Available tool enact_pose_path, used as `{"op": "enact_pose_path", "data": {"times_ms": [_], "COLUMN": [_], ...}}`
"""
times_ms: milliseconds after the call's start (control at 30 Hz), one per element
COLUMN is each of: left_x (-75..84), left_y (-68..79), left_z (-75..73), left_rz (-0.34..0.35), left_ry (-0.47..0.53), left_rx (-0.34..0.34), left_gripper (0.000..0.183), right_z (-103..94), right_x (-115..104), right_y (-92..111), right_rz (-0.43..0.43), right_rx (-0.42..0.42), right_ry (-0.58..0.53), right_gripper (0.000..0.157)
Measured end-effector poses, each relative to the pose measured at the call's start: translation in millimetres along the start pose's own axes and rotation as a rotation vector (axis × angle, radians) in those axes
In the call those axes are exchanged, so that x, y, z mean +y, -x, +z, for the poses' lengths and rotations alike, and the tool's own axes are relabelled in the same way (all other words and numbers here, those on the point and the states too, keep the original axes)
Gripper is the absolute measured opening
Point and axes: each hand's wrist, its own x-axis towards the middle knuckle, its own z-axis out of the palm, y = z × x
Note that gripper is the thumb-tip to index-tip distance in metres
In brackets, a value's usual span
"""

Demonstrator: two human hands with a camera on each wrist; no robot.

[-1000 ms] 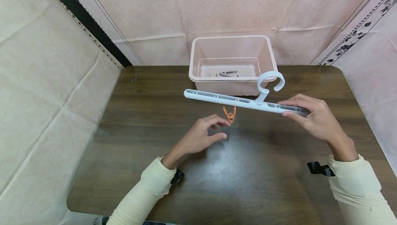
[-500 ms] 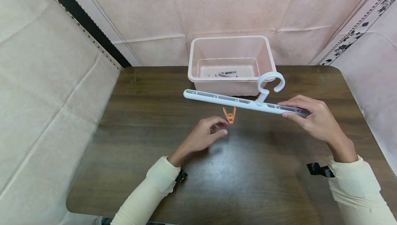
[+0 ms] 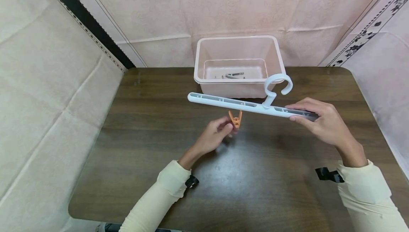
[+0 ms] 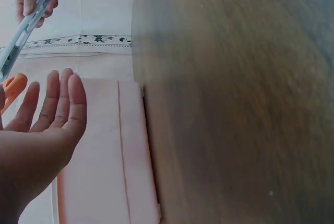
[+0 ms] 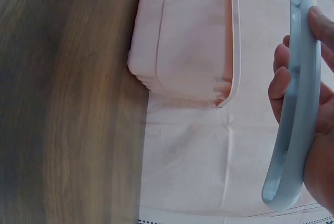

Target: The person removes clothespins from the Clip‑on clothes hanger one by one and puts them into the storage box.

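Observation:
My right hand (image 3: 324, 120) grips one end of a light blue plastic hanger (image 3: 223, 101), thumb on the near side and fingers on the far side, holding it above the table. The hanger's hook (image 3: 278, 82) points up. An orange clip (image 3: 236, 120) hangs at the underside of the bar, its two prongs towards the bar. My left hand (image 3: 212, 134) is at the clip's lower end, thumb on the near side and fingers behind. In the left wrist view those fingers (image 4: 75, 104) look nearly straight; firm contact with the clip cannot be made out.
A pale pink plastic bin (image 3: 234, 89) stands at the back edge of the brown wooden table (image 3: 153, 111). Several small metallic pieces (image 3: 234, 75) lie in it. Light patterned cloth (image 3: 153, 19) hangs behind and at both sides.
My left hand has moved slightly right, its thumb rising to the orange clip and its fingers going behind it. The hanger and my right hand have barely shifted.

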Motion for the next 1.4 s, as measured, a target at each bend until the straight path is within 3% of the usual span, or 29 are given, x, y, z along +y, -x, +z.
{"op": "enact_pose_path", "data": {"times_ms": [200,333,467,833,967,1167,1400], "left_x": [-6.4,-8.1,-7.5,-3.2,-1.4,-1.2,-0.2], "left_y": [-3.0,-4.3,-6.7,-8.6,-8.6,-8.9,-9.1], "left_z": [5.6,11.3,15.4,17.0,14.2,7.7,2.3], "left_rz": [0.057,0.024,0.008,-0.022,-0.037,-0.008,0.045], "left_ry": [0.26,0.5,0.628,0.716,0.734,0.737,0.674], "left_rx": [0.007,-0.016,-0.032,-0.045,-0.101,-0.216,-0.215], "left_gripper": [0.035,0.047,0.056,0.052,0.054,0.064,0.06], "right_z": [3.4,3.4,3.7,4.5,4.7,4.9,4.2], "right_x": [1,-7,-5,2,4,5,3], "right_y": [0,-3,-3,-1,-1,0,-1], "right_rz": [-0.022,-0.034,-0.037,-0.04,-0.041,-0.035,-0.024], "right_rx": [0.001,0.006,0.003,-0.001,-0.003,-0.012,-0.025], "right_ry": [-0.006,-0.013,-0.011,-0.009,-0.009,-0.009,-0.014], "right_gripper": [0.046,0.045,0.045,0.046,0.046,0.046,0.046]}}
